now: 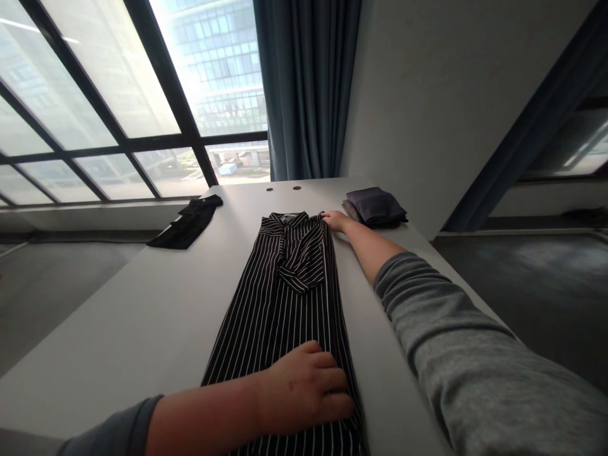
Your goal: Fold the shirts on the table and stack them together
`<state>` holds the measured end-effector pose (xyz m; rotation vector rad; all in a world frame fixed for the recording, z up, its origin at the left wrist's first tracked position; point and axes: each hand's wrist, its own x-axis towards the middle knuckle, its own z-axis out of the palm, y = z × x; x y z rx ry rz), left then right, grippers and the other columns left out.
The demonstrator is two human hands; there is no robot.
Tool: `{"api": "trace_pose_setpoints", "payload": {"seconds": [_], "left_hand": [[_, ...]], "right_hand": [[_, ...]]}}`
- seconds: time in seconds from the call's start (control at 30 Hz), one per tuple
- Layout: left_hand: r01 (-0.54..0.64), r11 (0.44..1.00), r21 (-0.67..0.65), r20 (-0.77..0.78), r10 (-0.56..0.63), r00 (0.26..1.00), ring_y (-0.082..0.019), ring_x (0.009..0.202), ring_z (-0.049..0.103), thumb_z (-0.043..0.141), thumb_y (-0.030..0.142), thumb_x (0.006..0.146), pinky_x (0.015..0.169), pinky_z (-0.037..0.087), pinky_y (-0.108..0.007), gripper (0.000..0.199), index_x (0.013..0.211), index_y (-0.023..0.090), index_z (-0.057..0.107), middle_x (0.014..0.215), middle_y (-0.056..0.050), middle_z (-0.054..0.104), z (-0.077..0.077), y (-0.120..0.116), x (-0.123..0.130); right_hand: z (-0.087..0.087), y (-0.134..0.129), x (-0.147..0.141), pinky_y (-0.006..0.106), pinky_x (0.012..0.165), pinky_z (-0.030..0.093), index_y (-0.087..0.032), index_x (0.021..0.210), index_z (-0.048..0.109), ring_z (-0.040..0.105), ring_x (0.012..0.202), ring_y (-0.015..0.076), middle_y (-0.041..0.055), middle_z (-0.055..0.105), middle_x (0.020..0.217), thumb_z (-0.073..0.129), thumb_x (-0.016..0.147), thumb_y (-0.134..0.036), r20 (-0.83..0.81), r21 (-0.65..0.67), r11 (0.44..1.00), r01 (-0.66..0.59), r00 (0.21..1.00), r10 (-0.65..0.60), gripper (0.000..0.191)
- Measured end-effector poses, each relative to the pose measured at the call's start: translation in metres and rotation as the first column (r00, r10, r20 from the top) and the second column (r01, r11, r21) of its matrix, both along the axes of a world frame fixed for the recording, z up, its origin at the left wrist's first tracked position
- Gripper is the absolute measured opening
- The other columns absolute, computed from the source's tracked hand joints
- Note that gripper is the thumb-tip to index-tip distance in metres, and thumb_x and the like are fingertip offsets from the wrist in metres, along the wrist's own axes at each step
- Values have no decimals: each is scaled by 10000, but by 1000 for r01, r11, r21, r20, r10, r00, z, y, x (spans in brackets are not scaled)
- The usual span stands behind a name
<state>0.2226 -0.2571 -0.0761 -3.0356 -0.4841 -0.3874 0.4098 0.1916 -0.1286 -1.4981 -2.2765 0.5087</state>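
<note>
Black cotton with thin white pinstripes: a long striped shirt dress (280, 329) lies lengthwise on the white table (142, 304), collar at the far end and hem running out of view past the near edge of the picture. A band of the same cloth, probably the sleeves or a sash, is folded across the chest. The left hand (304, 386) rests on the lower body of the dress, its fingers together and curled over toward the right edge of the cloth, seemingly to hold the layers flat and in line. The right arm reaches far along the dress inside a pushed-up grey sleeve (456, 342), and the right hand (336, 221) meets the shoulder beside the collar, its fingers close together; whether they pinch the cloth or only touch it cannot be told. With one hand at each end, the length of the garment seems kept straight. Beyond the right hand, a folded dark grey garment (375, 206) sits near the table's far corner, a black cloth (187, 221) lies toward the far left, and two small round holes (284, 188) mark the surface. Tall dark-framed windows (95, 107) and a blue-grey curtain (306, 82) stand behind, above a grey floor (522, 285)
</note>
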Motion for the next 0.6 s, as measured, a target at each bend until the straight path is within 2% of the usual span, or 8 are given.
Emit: {"api": "trace_pose_setpoints", "payload": {"seconds": [0.17, 0.33, 0.47, 0.6], "left_hand": [[-47, 999, 27, 44, 46, 998, -168, 758, 472, 586, 235, 1049, 672, 293, -364, 147, 907, 195, 583, 828, 7, 583, 8, -13, -26], [-112, 993, 35, 97, 109, 989, -171, 746, 451, 578, 213, 1043, 682, 284, -369, 189, 860, 190, 538, 801, 7, 557, 13, -26, -53], [-152, 988, 9, 79, 151, 985, -173, 747, 448, 579, 211, 1038, 694, 289, -371, 192, 857, 189, 521, 805, 2, 558, 6, -35, -72], [-187, 982, -18, 52, 188, 981, -171, 754, 460, 587, 220, 1041, 708, 297, -373, 185, 869, 194, 523, 807, 3, 562, -7, -40, -89]], "right_hand": [[10, -6, -34, 267, 1178, 399, -158, 1402, 698, 584, 1388, 230, 85, 645, 1481, 517, 964, -230, 34, 39, 999, -35, 999, 33, 480], [11, -13, -70, 264, 1161, 415, -178, 1423, 679, 599, 1364, 214, 70, 637, 1495, 479, 981, -208, 89, 54, 995, -84, 993, 79, 487], [5, -18, -96, 305, 1178, 414, -174, 1427, 675, 587, 1376, 244, 86, 621, 1510, 471, 993, -227, 152, 58, 994, -95, 985, 86, 482], [-10, -23, -116, 343, 1185, 416, -168, 1394, 696, 584, 1373, 271, 110, 632, 1493, 461, 1015, -265, 228, 51, 991, -121, 968, 106, 457]]}}
